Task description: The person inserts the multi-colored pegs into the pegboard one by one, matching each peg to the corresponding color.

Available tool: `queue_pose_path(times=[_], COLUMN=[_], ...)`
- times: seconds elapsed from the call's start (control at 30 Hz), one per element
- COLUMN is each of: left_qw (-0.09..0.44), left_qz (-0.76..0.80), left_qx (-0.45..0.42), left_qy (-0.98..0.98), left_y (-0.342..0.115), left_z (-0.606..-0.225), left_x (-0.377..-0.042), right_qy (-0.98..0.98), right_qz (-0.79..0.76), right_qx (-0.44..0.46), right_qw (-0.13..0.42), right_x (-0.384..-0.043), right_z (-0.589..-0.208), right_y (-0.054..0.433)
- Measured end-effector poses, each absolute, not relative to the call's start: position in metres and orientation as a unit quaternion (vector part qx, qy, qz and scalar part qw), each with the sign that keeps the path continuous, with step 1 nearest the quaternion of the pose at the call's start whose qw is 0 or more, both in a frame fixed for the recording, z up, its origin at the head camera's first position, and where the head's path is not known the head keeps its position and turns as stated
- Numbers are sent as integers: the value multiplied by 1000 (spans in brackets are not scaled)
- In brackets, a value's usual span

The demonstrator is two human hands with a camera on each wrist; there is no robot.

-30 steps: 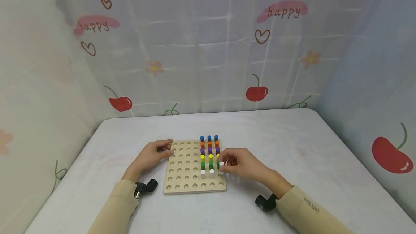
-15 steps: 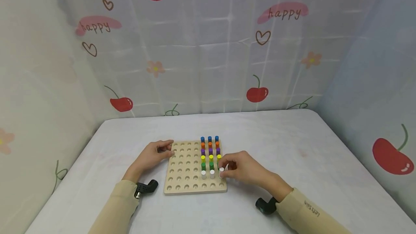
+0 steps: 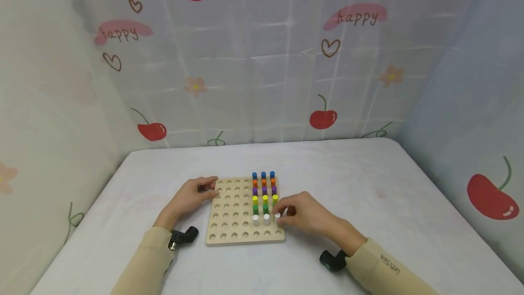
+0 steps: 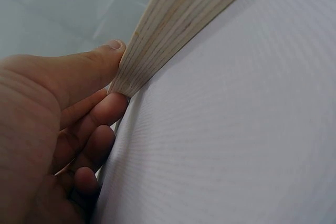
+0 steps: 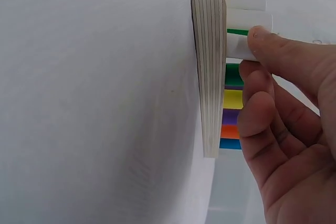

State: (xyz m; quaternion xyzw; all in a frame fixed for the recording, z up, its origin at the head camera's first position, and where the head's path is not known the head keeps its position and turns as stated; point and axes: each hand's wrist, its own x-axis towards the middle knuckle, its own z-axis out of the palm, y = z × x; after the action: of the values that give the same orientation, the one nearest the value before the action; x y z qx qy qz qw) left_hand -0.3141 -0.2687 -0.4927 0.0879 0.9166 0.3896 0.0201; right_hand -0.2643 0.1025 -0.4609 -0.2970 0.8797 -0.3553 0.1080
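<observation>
A square wooden pegboard (image 3: 229,220) lies on the white-covered table, with rows of round holes. My left hand (image 3: 189,196) grips its left edge; in the left wrist view the thumb (image 4: 100,62) presses the layered edge and a fingertip lies beneath. Between thumb and fingers my right hand (image 3: 307,213) pinches a white peg (image 3: 277,218) at the board's right side. In the right wrist view this white peg (image 5: 239,46) stands upright from the board face, its base at the surface. Two other white pegs (image 3: 261,220) stand to its left in the same row.
Behind the white row, three columns of pegs run back: green (image 3: 255,210), yellow (image 3: 265,198), purple (image 3: 264,191), orange (image 3: 264,182) and blue (image 3: 264,175). A printed curtain (image 3: 262,85) hangs behind the table (image 3: 348,167).
My right hand has moved down and slightly nearer with the white peg, which now stands level with the other white pegs. The left hand keeps its place on the board.
</observation>
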Motion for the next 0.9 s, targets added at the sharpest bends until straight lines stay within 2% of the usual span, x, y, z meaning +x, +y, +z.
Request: queue_pose_path(times=[0.43,0.9], left_qw=[23,30], left_qz=[393,378], left_qx=[89,81], left_qy=[915,922], left_y=[-271,-269], left_z=[-496,-493], left_x=[-314,-318], right_qy=[872,877], right_qz=[-361,-353], right_qx=[-306,-314], right_qw=[126,87], right_x=[-268,-278], right_z=[-462,-455], right_y=[105,116])
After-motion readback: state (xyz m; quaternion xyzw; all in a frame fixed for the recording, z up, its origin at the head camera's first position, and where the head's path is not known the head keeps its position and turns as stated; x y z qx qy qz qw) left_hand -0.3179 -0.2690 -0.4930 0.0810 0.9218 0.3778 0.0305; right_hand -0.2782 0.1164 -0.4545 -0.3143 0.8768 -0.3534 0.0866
